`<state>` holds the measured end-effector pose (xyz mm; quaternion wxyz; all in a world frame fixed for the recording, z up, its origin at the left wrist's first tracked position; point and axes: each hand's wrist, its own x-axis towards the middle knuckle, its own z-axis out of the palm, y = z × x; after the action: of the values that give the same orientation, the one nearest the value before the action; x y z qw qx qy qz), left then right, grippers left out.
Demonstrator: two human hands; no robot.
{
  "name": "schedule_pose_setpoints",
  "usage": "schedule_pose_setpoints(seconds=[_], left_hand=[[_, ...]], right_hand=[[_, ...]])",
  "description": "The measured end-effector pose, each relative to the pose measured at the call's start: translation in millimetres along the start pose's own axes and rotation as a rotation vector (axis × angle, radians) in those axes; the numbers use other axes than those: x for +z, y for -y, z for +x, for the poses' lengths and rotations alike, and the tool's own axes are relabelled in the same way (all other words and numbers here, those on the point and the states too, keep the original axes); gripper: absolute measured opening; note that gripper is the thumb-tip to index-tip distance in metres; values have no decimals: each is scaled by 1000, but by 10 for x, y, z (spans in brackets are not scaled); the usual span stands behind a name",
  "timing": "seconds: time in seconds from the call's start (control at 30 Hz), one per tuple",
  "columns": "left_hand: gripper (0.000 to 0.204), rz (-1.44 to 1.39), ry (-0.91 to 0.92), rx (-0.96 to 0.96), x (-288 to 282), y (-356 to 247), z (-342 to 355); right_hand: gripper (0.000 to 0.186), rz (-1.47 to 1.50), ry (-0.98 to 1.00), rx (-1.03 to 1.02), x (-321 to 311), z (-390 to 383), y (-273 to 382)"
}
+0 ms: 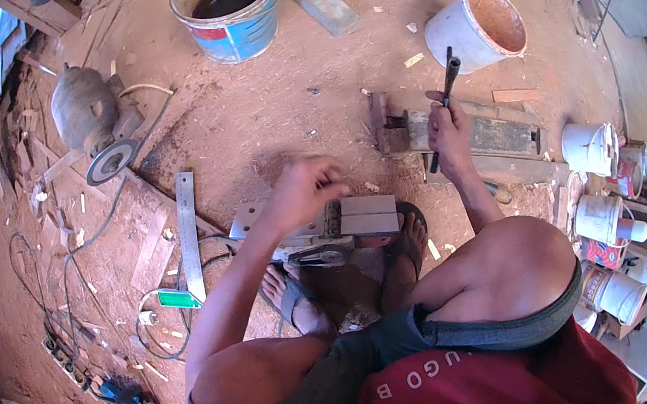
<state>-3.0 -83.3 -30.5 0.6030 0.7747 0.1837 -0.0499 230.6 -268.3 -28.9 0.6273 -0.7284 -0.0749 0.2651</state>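
From where I sit, the dark rod (450, 72) looks like metal with a dull sheen, and the power tool's flat plate (371, 224) smooth, pale metal. I read the square's handle (177, 299) as glossy plastic, the white bucket (450, 37) as scuffed plastic (rough-coated inside), the floor (349, 54) as rough, dusty earth.

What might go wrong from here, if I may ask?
The left hand is close above the flat-plated machine and its dark roller; if that turned, the fingers could be caught. I cannot tell whether it is running.

The toes are bare beside the machine, so a tip or slip might hurt them.

The right hand holds a dark rod upright; a loosened grip could drop it.
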Motion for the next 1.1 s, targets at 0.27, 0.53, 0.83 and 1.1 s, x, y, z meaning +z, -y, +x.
schedule_pose_setpoints(seconds=[0.27,0.53,0.83,1.1], left_hand=[[39,122,-434,79,-243,645,955],[39,142,-636,70,-161,281,113],[42,633,-307,524,471,168,-1264],[42,561,-416,499,606,314,-1252]], right_hand=[[34,-872,132,-201,-401,82,-407],[37,-1003,373,-309,25,303,-444],[37,-1427,480,-884,514,-62,49],[36,-1109,1452,-762,863,-494,133]])
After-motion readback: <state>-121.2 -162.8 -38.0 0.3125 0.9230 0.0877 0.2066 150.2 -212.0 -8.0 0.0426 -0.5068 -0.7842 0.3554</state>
